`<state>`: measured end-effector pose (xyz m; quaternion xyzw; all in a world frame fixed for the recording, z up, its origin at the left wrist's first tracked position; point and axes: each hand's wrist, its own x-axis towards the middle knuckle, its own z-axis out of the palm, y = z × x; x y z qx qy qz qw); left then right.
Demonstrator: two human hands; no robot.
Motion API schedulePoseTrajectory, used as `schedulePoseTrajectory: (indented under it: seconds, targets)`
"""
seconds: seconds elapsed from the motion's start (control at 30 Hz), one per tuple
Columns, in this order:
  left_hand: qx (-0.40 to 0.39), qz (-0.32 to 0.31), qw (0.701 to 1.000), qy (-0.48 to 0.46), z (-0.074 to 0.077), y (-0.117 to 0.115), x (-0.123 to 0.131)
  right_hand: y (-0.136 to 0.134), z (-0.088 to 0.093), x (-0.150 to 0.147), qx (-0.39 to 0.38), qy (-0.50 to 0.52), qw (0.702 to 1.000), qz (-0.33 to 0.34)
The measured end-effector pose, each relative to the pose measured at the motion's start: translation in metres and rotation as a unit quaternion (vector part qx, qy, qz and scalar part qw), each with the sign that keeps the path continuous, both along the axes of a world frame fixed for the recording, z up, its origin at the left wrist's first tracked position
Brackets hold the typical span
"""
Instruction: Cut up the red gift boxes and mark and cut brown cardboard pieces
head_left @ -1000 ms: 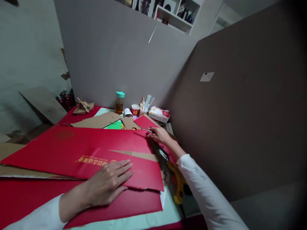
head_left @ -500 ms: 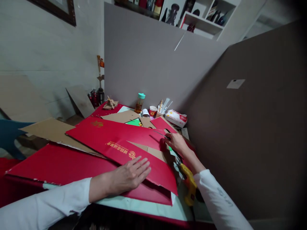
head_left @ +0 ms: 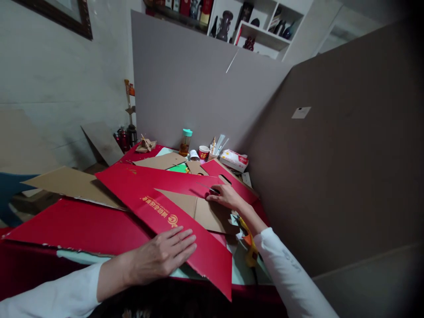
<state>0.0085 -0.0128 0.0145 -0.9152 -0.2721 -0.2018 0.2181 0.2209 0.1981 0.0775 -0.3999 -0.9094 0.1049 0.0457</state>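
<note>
One large red cardboard sheet (head_left: 155, 194) lies across the table (head_left: 239, 274), printed with a line of gold characters and a round logo, too small to read. The left hand (head_left: 162, 256) presses flat on its near edge, fingers spread. The right hand (head_left: 225, 196) is curled around a thin dark-handled tool (head_left: 212, 191) at the sheet's brown flap (head_left: 198, 212), with one teal-capped bottle (head_left: 185, 142) beyond.
</note>
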Motion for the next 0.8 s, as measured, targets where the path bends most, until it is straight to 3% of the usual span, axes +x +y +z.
schedulePoseTrajectory:
  seconds: [0.2, 0.37, 0.53, 0.63, 0.8]
  targets:
    - [-0.077, 0.010, 0.997, -0.017, -0.007, -0.004, -0.002, -0.005, -0.001, -0.024, -0.088, 0.020, 0.994, 0.066]
    - [-0.053, 0.019, 0.998, -0.032, -0.011, 0.001, -0.003, -0.011, 0.004, -0.021, -0.167, 0.057, 0.980, 0.092]
    - [0.019, 0.069, 0.993, -0.092, -0.012, 0.005, -0.009, -0.029, 0.014, -0.001, -0.259, 0.126, 0.953, 0.089]
    - [0.009, 0.089, 0.991, -0.096, -0.009, 0.006, -0.014, -0.047, 0.017, 0.011, -0.298, 0.172, 0.936, 0.070]
    - [-0.025, 0.067, 0.993, -0.098, -0.010, 0.001, -0.014, -0.072, 0.013, 0.027, -0.333, 0.202, 0.921, 0.020]
